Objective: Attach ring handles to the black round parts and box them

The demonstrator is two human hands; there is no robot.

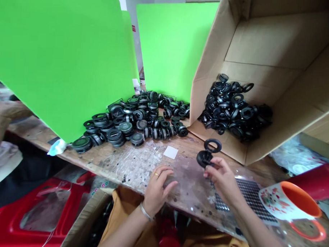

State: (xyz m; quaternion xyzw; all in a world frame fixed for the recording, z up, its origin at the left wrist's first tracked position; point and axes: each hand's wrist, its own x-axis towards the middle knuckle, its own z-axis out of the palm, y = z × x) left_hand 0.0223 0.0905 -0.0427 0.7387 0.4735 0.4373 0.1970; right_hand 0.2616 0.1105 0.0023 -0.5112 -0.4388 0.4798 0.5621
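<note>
**Black ring parts pinched above the desk**

The right grip (222, 179) pinches black ring parts (208, 154) just above the desk (141, 162). The left grip (157, 188) rests beside it, fingers loosely curled. A heap of rings (132, 118) lies beyond the left grip.

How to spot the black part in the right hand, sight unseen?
Find the big cardboard box lying open on the right of the bench. Before its front edge, the right hand pinches a black ring part. It alone is held up, not heaped.
</note>
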